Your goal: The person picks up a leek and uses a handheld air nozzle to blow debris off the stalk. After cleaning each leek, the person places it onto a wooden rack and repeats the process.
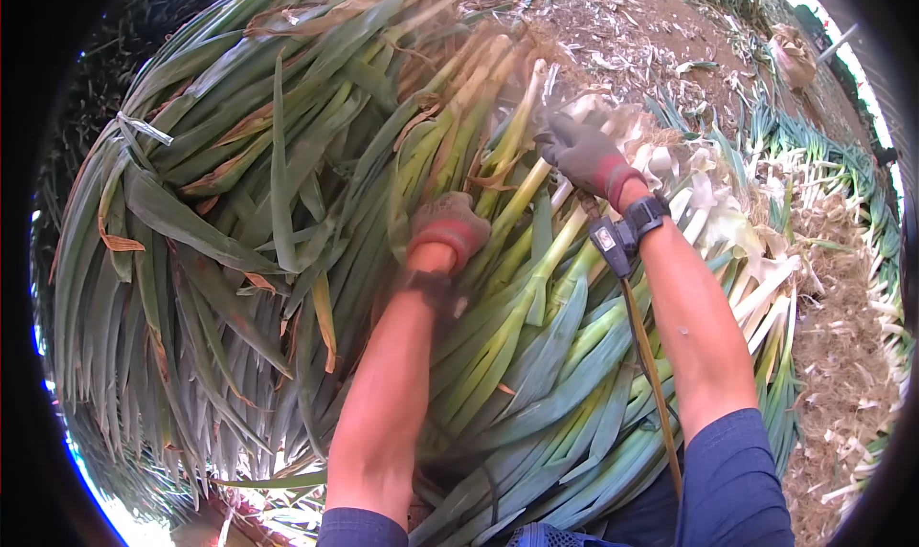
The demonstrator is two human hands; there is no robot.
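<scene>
My left hand (448, 229), in a grey and red work glove, is closed around the green stalks of several leeks (469, 140). Its fingertips are partly hidden among the leaves. Up and to the right, my right hand (586, 156) wears the same kind of glove and has its fingers curled at the pale end of a leek stalk (525, 195). Below that wrist, beside a dark watch (647, 216), sits a black device (611, 245) with a white label and a brownish cord. Loose leeks (555, 298) with blue-green leaves lie under and between both forearms.
A large heap of long leek leaves (211, 202) fills the left side, with a white tie (145, 129) around part of it. Papery peelings (704, 198) and dry roots (842, 356) lie to the right. More leeks (804, 155) line the far right; scraps litter the brown ground (622, 30).
</scene>
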